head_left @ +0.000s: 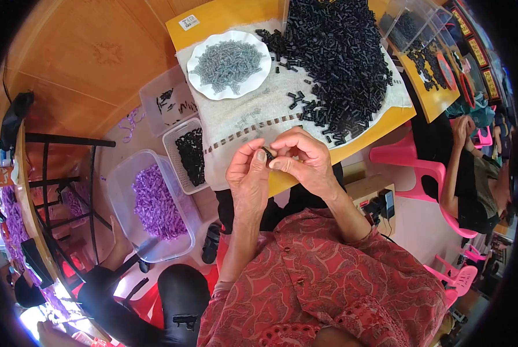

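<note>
Just off the table's front edge, my left hand (250, 173) and my right hand (307, 161) meet and pinch one small black plastic piece (269, 154) between thumbs and fingertips. Fingers hide part of it. Beyond them, a large heap of short black tubular pieces (340, 63) covers the right of a pale cloth (215, 113). Left of the heap, a white scalloped plate (199, 85) holds many small clear grey pieces (227, 65). Faint clear pieces (250, 118) lie loose on the cloth between plate and hands.
Left of the table are a white basket (171, 141) of black pieces, a clear bin (184, 228) of purple pieces and a shallow box (149, 101). Another person (473, 185) sits at the right by a pink chair (412, 162). A black metal frame (94, 173) stands left.
</note>
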A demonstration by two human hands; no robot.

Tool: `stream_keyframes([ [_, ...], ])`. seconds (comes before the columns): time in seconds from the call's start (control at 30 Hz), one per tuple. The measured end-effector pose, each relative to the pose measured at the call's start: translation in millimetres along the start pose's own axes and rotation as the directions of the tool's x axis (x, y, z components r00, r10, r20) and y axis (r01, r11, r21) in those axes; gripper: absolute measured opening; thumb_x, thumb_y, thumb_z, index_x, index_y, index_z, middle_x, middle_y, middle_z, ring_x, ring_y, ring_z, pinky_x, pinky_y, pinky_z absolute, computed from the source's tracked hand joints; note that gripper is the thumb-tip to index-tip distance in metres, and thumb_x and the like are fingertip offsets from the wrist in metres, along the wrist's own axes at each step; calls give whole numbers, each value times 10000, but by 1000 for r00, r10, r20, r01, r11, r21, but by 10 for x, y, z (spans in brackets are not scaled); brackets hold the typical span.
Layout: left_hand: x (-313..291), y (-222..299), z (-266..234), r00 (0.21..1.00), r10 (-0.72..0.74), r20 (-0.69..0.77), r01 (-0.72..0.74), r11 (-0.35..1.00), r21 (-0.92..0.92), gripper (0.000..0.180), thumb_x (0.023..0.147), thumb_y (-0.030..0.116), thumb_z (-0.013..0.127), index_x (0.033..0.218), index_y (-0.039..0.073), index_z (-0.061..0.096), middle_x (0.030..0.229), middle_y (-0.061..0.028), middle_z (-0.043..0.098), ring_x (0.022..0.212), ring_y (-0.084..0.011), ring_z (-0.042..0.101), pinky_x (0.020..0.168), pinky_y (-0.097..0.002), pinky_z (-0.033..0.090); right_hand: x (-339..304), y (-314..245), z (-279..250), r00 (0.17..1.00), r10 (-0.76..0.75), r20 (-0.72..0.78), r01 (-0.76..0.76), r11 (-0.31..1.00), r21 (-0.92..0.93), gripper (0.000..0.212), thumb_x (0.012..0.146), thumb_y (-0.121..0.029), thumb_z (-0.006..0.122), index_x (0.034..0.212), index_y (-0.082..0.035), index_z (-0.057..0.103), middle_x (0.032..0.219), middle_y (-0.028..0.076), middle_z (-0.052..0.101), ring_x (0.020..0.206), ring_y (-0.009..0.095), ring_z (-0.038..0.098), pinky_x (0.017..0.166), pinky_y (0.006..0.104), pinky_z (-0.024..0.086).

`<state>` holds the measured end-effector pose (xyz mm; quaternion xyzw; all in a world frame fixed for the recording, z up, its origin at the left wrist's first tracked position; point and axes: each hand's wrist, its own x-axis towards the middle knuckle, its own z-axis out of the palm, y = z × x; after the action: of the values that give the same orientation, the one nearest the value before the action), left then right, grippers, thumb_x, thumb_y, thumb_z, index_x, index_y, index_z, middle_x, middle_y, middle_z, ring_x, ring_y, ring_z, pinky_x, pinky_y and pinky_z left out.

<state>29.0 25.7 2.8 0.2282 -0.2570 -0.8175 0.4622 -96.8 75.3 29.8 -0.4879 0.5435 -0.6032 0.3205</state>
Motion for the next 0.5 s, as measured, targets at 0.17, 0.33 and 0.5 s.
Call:
stream_keyframes([
  [0.17,10,40,-13,999,27,32,-26,999,-39,324,917,24,554,1235,-7,500,967,-70,641,908,-134,604,874,-298,476,7,48,60,996,83,12,-84,986,142,356,742,31,722,1083,-24,636,934,32,586,753,68,566,619,195,440],
  [0.33,43,16,-31,999,-42,6,43,999,-27,380,912,8,553,1282,5,466,965,-77,653,897,-136,614,868,-297,484,-7,93,35,988,117,97,-125,989,83,425,778,43,681,1191,-18,601,1046,36,610,838,72,517,692,195,445],
  [0.5,43,-37,-81,1000,-15,12,15,1000,-1,363,912,3,550,1269,-10,486,1037,-77,631,939,-136,601,870,-295,484,-23,68,41,984,155,85,-161,984,70,387,770,44,689,1148,-19,633,1005,42,635,828,78,536,712,205,452],
])
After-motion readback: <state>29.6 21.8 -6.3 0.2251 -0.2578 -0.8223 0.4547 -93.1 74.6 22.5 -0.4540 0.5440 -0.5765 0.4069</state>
